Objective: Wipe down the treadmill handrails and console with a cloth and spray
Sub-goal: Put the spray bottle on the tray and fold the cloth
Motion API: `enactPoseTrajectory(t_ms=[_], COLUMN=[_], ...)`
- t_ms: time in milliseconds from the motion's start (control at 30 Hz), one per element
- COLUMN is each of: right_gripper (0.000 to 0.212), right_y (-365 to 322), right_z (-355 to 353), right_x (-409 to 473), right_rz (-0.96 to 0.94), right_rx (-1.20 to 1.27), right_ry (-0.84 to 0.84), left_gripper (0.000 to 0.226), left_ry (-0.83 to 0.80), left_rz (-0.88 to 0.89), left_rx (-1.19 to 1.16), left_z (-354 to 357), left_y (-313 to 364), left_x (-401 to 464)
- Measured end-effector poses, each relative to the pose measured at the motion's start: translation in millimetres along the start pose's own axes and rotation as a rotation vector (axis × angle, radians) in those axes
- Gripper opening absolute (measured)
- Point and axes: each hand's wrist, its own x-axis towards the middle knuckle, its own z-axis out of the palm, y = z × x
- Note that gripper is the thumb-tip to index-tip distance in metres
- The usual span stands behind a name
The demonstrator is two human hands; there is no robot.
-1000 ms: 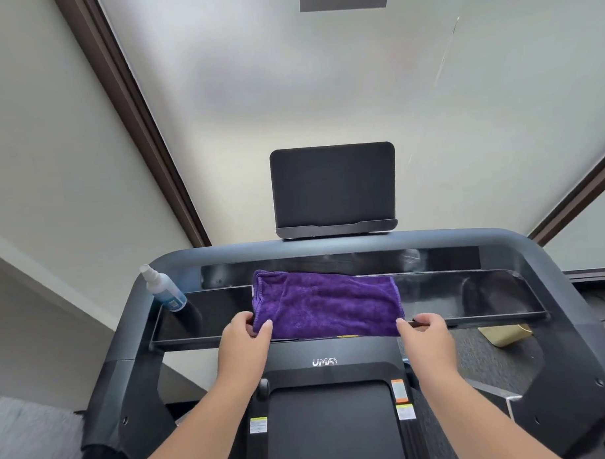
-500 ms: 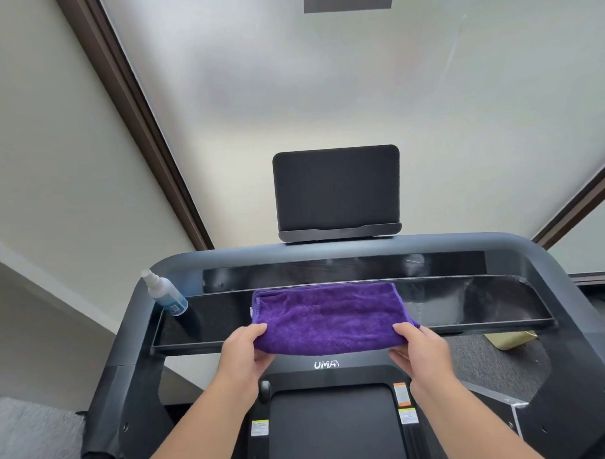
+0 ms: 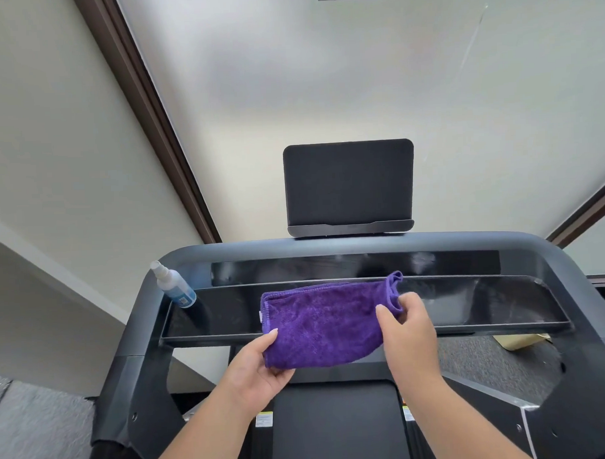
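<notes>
A folded purple cloth [image 3: 323,321] is lifted just above the black glossy console tray [image 3: 485,302] of the treadmill. My left hand [image 3: 258,364] holds the cloth's near left corner from below. My right hand [image 3: 407,328] pinches its right end, which is bunched and turned up. A small clear spray bottle [image 3: 174,285] with blue liquid stands at the tray's left end, apart from both hands. The dark grey handrail frame [image 3: 346,245] curves around the console, with a black tablet holder [image 3: 349,186] upright behind it.
The treadmill belt [image 3: 335,430] lies below my arms. A yellowish object [image 3: 519,342] sits on the grey floor under the tray's right side. A pale wall with dark brown trim stands close behind the console.
The cloth has come off the tray and toward me. My right hand moved left and up along it, bunching the right end; my left hand shifted under the near corner.
</notes>
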Motion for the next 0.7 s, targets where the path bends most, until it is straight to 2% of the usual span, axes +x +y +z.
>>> enactPoseTrajectory(t_ms=[167, 233, 333, 533, 600, 700], right_gripper=[0.006, 0.024, 0.036, 0.032, 0.032, 0.017], right_y=[-6.1, 1.7, 15.3, 23.4, 14.0, 5.1], right_z=[50.4, 67.7, 80.4, 84.7, 89.2, 91.2], right_x=[-14.5, -27.1, -45.7, -52.8, -55.8, -60.7], right_rz=[-0.438, -0.606, -0.8, -0.838, -0.835, -0.844], right_rx=[-0.35, -0.469, -0.589, -0.535, -0.504, -0.505], right_ry=[-0.205, -0.308, -0.431, -0.404, -0.411, -0.478], left_gripper=[0.033, 0.035, 0.038, 0.05, 0.042, 0.038], left_ry=[-0.095, -0.129, -0.152, -0.108, -0.109, -0.102], left_rz=[-0.004, -0.003, -0.006, -0.046, -0.046, -0.041], left_rx=[0.005, 0.001, -0.004, -0.023, -0.013, 0.005], left_z=[5.8, 5.6, 4.1, -0.3, 0.2, -0.2], left_y=[3.7, 5.3, 5.3, -4.1, -5.8, -4.8], left_x=[-5.7, -5.0, -4.1, 2.5, 2.4, -0.3])
